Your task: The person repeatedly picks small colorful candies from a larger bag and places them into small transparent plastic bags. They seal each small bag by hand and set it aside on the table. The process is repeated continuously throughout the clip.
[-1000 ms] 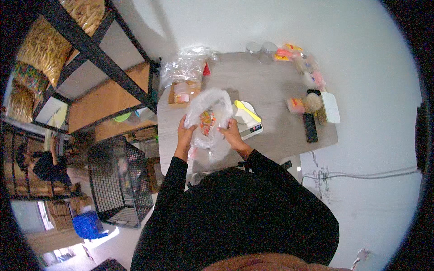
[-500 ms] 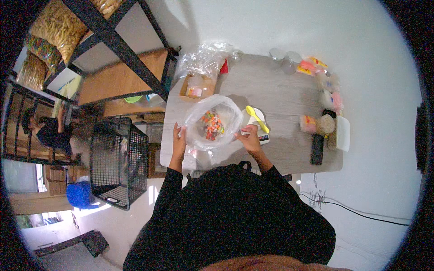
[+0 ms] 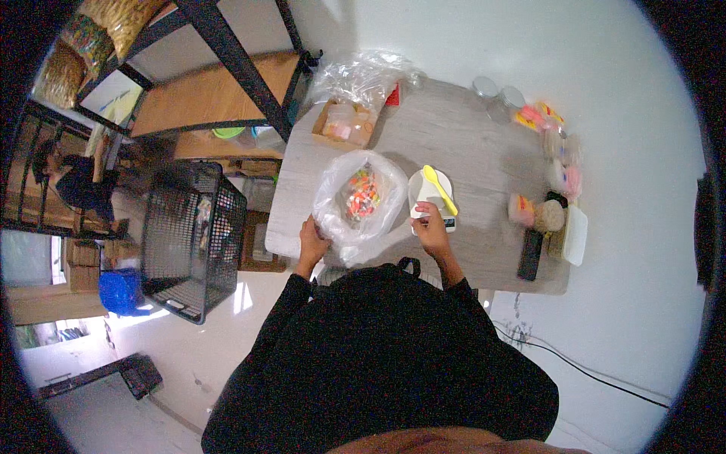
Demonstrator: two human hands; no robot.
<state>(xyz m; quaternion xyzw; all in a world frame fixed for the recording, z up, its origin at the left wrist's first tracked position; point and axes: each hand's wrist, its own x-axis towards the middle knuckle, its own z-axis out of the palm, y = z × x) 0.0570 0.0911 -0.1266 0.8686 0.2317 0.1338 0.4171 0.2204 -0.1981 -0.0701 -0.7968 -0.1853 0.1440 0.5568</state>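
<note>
A translucent plastic bag [image 3: 327, 198] stands on the table with its mouth wide apart, small multicoloured candy-like pieces [image 3: 363, 194] inside. My left hand [image 3: 313, 242] grips the bag's near left edge. Right of the bag is a white kitchen scale [image 3: 420, 184] with a small dark display on its near side. A yellow plastic spoon [image 3: 439, 188] lies tilted across its plate. My right hand [image 3: 432, 229] is at the scale's near side, thumb and fingers apart over its front edge. Nothing shows in its grasp.
Behind the bag sit a cardboard box [image 3: 327, 125] with plastic packs and crumpled clear plastic [image 3: 363, 79]. Jars [image 3: 511, 98], small packets [image 3: 522, 208] and a black oblong object [image 3: 531, 255] line the right side. A black crate [image 3: 193, 242] stands left; a person [image 3: 83, 185] is farther left.
My right hand has left the bag's right edge and moved right onto the scale. My left hand has shifted lower along the bag. The view has turned slightly.
</note>
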